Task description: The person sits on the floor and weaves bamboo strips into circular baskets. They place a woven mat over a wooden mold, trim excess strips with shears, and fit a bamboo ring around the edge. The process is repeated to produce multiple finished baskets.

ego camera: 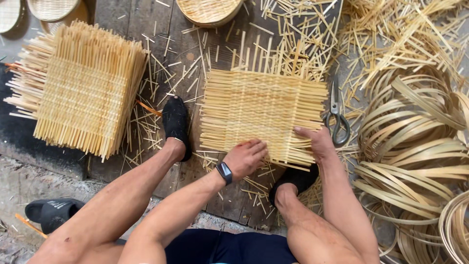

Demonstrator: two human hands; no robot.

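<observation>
A square mat of woven bamboo strips (264, 115) lies on dark wooden boards between my feet. My left hand (245, 157), a dark watch on its wrist, presses its curled fingers on the mat's near edge. My right hand (316, 141) rests on the mat's near right corner, fingers bent around the strip ends. Whether either hand pinches a single strip is too small to tell. Black shoes (176, 122) on my feet flank the mat.
A stack of finished woven mats (80, 90) sits at the left. Scissors (337, 115) lie right of the mat. Coils of bamboo hoops (415, 146) fill the right side. Loose strip offcuts (303, 34) litter the boards. Round baskets (209, 11) stand at the top. A black sandal (51, 212) lies lower left.
</observation>
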